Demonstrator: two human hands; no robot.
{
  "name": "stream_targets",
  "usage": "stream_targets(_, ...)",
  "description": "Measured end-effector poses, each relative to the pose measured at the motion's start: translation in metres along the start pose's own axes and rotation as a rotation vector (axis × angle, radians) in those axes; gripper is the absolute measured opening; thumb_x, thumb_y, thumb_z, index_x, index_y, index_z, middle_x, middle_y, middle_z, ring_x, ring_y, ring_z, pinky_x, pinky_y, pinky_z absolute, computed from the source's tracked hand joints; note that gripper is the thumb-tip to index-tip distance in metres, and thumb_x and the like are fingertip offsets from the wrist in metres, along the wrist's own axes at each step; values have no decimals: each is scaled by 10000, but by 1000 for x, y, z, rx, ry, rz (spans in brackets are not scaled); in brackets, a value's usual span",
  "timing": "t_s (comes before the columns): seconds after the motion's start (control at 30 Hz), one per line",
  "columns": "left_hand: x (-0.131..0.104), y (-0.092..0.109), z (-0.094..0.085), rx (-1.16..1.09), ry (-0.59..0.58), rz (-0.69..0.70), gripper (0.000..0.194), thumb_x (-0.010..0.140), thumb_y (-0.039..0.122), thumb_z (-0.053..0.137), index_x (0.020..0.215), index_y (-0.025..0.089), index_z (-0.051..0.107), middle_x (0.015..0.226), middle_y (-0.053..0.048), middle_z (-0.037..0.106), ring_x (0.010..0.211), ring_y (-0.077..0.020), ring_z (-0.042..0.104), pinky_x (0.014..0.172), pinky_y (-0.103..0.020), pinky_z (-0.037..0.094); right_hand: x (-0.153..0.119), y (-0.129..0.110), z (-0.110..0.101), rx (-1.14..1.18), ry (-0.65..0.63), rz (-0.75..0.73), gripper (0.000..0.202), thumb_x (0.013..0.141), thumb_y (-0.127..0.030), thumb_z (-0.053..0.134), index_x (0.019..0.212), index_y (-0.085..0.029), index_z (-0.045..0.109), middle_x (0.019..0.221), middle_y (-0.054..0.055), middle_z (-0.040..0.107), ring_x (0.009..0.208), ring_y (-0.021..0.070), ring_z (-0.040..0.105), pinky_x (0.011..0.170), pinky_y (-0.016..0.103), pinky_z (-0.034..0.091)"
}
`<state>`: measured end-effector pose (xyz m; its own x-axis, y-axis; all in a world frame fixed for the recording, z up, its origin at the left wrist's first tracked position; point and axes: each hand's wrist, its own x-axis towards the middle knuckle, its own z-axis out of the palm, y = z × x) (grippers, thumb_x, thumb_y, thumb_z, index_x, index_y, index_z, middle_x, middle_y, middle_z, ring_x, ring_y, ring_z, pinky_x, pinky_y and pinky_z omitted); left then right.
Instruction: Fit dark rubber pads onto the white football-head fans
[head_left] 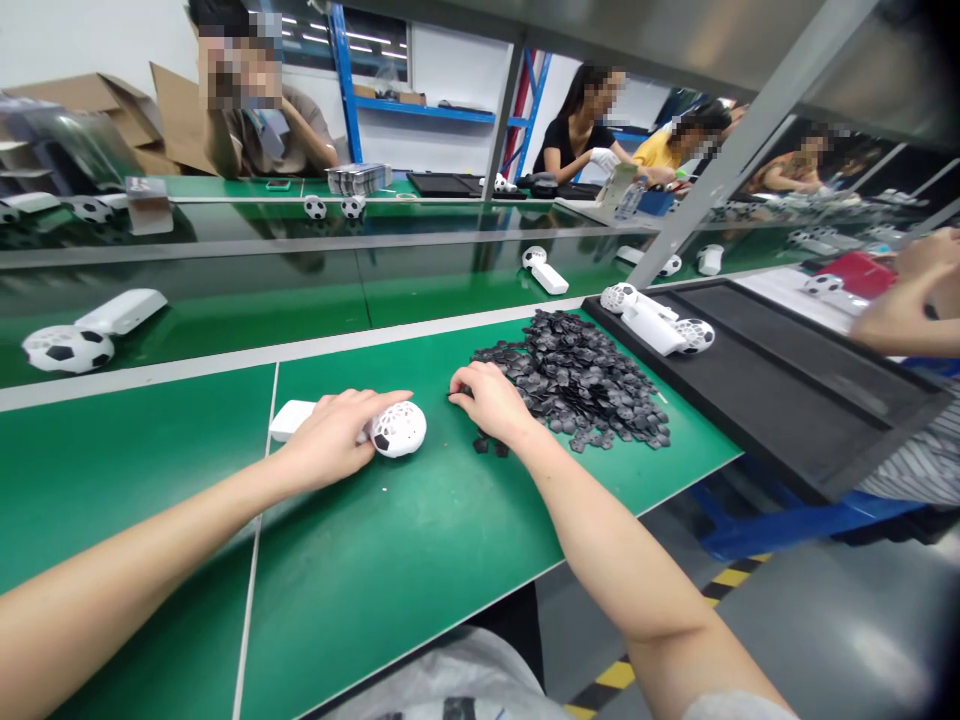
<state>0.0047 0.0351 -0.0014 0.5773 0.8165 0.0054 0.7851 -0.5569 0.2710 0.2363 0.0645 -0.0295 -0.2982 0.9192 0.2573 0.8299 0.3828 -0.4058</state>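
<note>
While the left hand (330,442) lies palm down, its fingers are curled around the neck between a white handle (291,421) and a white ball (400,431), one finger stretched along the ball's far side, the thumb low on the near side. Right hand (491,400): thumb and forefinger drawn together in a pinch, a sliver of a dark piece (451,397) showing at the tips, mostly hidden; the other fingers folded in.

Things, left to right. Past the table's far edge, a patched ball (69,349) with its own white handle rests on a dark green strip. On the green table (360,590), the held handle points toward the left edge, its end by the white seam (257,540); the ball lies right of that seam, between near and far edges. Openwork shell on top, smooth white below, one black patch plain on the left side. Whether the ball bears on the table, cannot tell. Toward the table's far right corner, a broad heap of small black pieces (577,375), a few loose ones at its near left fringe. Against the table's right edge, a black tray (787,400), with two white ball units (651,325) at its far left corner.

Poses: left forearm reaches in from the lower left, low over the table, wrist nearly straight. Right forearm slants up from the lower right across the near edge, hand bent leftward at the heap's left fringe, just right of the ball and apart from it.
</note>
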Motion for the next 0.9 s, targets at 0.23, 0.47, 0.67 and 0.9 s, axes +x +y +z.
stream_targets(0.23,-5,6,1,54,26,-57,633,714,120,420,1314,311,355,1082,-47,582,1038,-271,469,891,-427,342,-10,-17,-12,493,-85,-138,188,836,-206,486,1010,-196,556,870,11,584,795,111,538,730,252,436)
stream_targets(0.47,-8,5,2,-33,-42,-8,683,707,232,517,1342,308,277,1177,-41,537,1085,-263,448,979,-468,265,-15,-27,-19,560,-153,-222,162,861,-182,431,925,-183,580,873,23,592,805,119,544,744,267,438)
stream_targets(0.67,-6,4,0,-70,-30,-41,704,694,475,603,1321,320,322,1179,-45,543,1074,-285,452,967,-489,270,-22,-32,-21,619,-174,-242,83,819,-212,515,864,-175,573,807,3,610,719,105,545,684,239,440)
stream_targets(0.9,-4,9,4,-72,-7,-92,813,646,717,507,1293,237,397,1195,-86,546,1103,-311,443,985,-523,232,-23,-38,-17,568,-140,-370,62,795,-201,577,812,-189,636,829,18,604,831,130,549,793,280,424)
